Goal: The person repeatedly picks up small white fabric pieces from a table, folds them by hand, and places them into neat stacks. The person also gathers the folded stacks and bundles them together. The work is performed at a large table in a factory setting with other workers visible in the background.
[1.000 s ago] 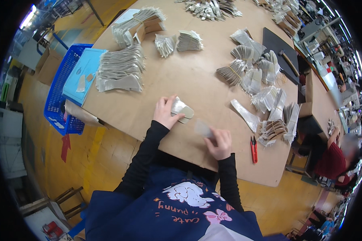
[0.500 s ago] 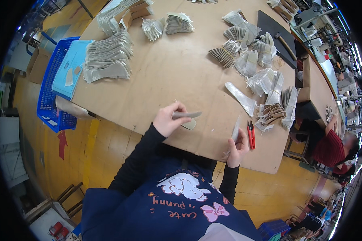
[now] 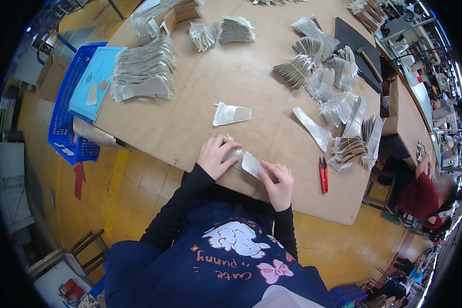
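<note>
My left hand [image 3: 215,156] is closed at the table's near edge, its fingers on a small pale piece [image 3: 235,156] that they partly cover. Close by on the right, my right hand [image 3: 279,185] pinches a whitish, shiny tapered piece [image 3: 252,165] between thumb and fingers. The two pieces meet or overlap; which, I cannot tell. Just beyond my hands lies a flat tapered piece [image 3: 232,114], whitish with a tan-grey end. Red-handled thread snips [image 3: 324,176] rest to the right of my right hand.
A long curved pale piece [image 3: 312,128] lies beside several banded bundles [image 3: 348,149] on the right. A hammer [image 3: 369,64] rests on a black board [image 3: 350,35]. Stacked pieces [image 3: 143,69] stand far left, near a blue basket [image 3: 61,120]. Another person [image 3: 421,197] sits at right.
My right hand has moved left from near the snips to beside my left hand, bringing its piece along. A flat piece now lies beyond my hands, where none lay before.
</note>
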### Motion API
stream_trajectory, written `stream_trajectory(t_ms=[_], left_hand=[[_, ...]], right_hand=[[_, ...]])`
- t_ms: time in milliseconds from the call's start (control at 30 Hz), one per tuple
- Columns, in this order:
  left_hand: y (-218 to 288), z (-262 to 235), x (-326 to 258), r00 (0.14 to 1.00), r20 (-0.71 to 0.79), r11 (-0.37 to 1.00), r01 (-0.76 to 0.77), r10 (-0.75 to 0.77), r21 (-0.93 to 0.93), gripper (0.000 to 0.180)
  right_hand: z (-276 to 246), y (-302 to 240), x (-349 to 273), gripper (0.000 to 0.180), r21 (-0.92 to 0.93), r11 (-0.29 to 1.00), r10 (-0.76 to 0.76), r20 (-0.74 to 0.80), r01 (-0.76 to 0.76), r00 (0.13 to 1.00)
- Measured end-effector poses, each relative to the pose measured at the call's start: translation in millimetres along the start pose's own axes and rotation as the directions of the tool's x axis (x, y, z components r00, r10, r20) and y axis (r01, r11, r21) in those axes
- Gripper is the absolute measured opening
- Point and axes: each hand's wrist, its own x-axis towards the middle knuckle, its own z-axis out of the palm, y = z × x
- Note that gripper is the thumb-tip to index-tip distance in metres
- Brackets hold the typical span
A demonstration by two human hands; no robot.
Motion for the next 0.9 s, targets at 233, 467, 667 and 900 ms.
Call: stream_trajectory(t_ms=[233, 467, 667, 900], left_hand=[[-1, 0, -2, 0.989, -0.022, 0.974, 0.141, -0.147, -0.176, 0.036], [0, 2, 2, 0.99, -0.011, 0.986, 0.137, -0.138, -0.091, 0.021], [3, 2, -1, 0.988, -0.036, 0.982, 0.147, -0.153, -0.122, 0.018], [14, 10, 3, 0.957, -0.073, 0.96, 0.277, -0.279, -0.041, 0.023]], right_hand=[[7, 0, -1, 0.024, 0.006, 0.997, 0.071, 0.04, -0.072, 0.997], [20, -5, -6, 0.021, -0.093, 0.996, 0.014, -0.002, -0.014, 1.0], [21, -3, -6, 0.02, -0.163, 0.986, -0.024, -0.019, 0.02, 1.0], [31, -4, -9, 0.018, -0.234, 0.972, -0.039, -0.033, 0.03, 0.999]])
